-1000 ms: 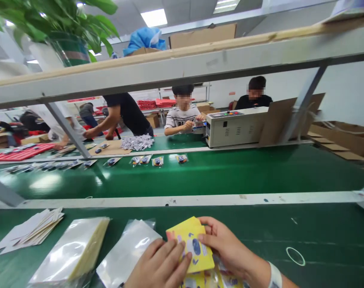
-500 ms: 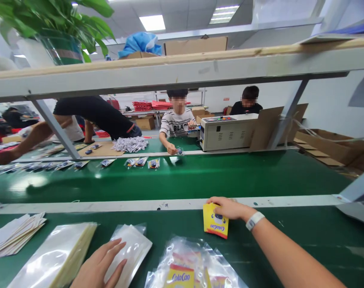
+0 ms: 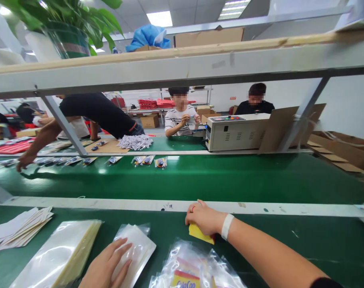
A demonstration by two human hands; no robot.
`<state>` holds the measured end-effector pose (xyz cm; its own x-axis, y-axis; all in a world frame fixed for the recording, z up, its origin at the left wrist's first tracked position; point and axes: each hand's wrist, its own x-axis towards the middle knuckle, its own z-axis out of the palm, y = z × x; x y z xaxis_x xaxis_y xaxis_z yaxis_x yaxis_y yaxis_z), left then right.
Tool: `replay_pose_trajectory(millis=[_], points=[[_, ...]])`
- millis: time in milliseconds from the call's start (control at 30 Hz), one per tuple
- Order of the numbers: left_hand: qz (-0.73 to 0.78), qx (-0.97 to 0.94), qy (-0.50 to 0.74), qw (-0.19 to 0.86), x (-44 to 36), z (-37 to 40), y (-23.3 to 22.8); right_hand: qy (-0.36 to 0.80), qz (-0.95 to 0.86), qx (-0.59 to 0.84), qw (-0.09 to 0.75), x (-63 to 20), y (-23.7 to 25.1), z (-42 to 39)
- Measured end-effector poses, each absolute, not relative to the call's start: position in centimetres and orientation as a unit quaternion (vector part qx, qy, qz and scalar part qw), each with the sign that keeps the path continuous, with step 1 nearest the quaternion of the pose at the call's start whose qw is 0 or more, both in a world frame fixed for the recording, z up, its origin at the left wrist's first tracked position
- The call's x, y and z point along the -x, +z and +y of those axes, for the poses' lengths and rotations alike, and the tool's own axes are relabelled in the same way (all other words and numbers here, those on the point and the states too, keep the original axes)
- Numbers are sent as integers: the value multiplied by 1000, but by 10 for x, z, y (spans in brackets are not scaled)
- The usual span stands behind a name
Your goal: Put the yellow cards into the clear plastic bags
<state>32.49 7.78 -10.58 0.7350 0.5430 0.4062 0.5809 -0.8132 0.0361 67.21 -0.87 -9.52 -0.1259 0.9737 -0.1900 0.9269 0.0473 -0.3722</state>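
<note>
My left hand (image 3: 110, 264) lies on a small stack of white cards in clear plastic (image 3: 144, 244), fingers stretched and slightly apart. Over the near green surface, my right hand (image 3: 204, 218) is closed around a yellow card (image 3: 201, 234), most of which it covers. A white band circles that wrist. Between my hands, at the bottom edge, is a pile of clear plastic bags (image 3: 184, 254) with yellow and red ColaCao cards inside. Left of my left hand sits a thick stack of clear sleeves (image 3: 56, 248), and beyond it a fanned pile of white papers (image 3: 16, 228).
A green conveyor belt (image 3: 229, 180) runs across beyond a white rail (image 3: 110, 204), with several packed bags (image 3: 160, 163) along its far edge. A beige machine (image 3: 238, 132) stands opposite. Overhead is a shelf beam (image 3: 170, 68). Co-workers are across the belt; one reaches over its left end.
My right hand has moved left and turned, hiding most of the yellow card. My left hand stays on its stack. The co-worker opposite has drawn a hand back from the belt, raising a small item.
</note>
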Motion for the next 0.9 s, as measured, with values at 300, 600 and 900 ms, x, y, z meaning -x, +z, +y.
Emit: replay_pose_trajectory(millis=[300, 600, 900], points=[[-599, 788, -119, -74, -345, 98, -93, 129, -478, 850, 178, -698, -137, -67], [-598, 755, -173, -204, -333, 112, -87, 198, -414, 810, 365, -705, -164, -69], [-531, 776, -217, -265, -323, 110, -78, 301, -333, 728, 518, -705, -171, -77]])
